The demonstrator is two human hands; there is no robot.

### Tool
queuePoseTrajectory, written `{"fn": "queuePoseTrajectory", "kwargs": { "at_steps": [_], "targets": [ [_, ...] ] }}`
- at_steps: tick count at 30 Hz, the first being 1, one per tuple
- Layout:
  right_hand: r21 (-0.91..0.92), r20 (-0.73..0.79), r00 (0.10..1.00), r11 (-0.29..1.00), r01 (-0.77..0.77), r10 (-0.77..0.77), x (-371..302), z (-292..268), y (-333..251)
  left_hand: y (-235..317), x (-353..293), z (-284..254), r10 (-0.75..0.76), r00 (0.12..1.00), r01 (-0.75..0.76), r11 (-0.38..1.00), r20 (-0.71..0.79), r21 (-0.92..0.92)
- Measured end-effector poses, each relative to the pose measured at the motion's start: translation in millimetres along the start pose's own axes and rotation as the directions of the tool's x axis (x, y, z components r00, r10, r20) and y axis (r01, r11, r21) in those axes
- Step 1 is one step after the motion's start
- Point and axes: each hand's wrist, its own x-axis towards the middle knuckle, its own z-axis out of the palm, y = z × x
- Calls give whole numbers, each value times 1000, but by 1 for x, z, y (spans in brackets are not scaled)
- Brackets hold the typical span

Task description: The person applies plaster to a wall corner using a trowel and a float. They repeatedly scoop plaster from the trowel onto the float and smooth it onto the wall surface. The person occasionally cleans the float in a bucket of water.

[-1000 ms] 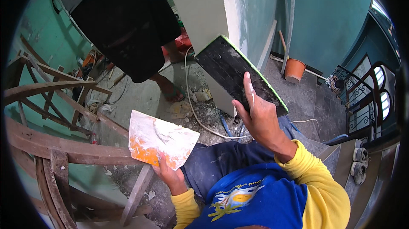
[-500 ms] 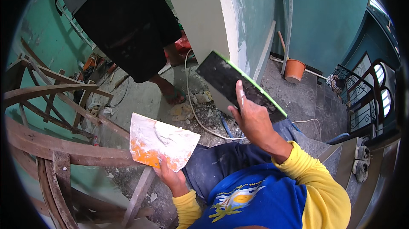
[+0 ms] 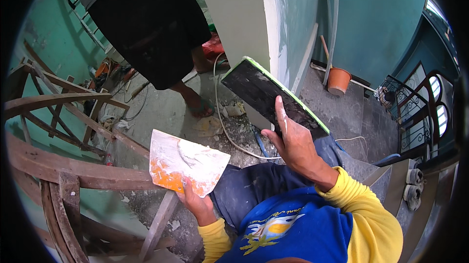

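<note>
Stiffness suits both tools: right hand (image 3: 293, 141) clamps the black trowel (image 3: 271, 98) at five o'clock, left hand (image 3: 195, 199) pinches the putty-smeared board (image 3: 185, 163) at six.

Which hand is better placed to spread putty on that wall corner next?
Right, probably. The right hand holds the dark float raised close to the wall corner, while the left hand sits lower, holding the putty-smeared orange board.
</note>
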Motion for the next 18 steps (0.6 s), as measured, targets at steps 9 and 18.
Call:
{"fn": "queuePoseTrajectory", "kwargs": {
  "at_steps": [9,18],
  "targets": [
    [70,-99,994,996,52,-44,-2,19,10,-2,1,1,2,1000,-2,1000,13,-1],
    [170,-34,999,985,13,-8,-4,30,23,1,-2,8,3,1000,-3,1000,-4,7]
  ]
}}
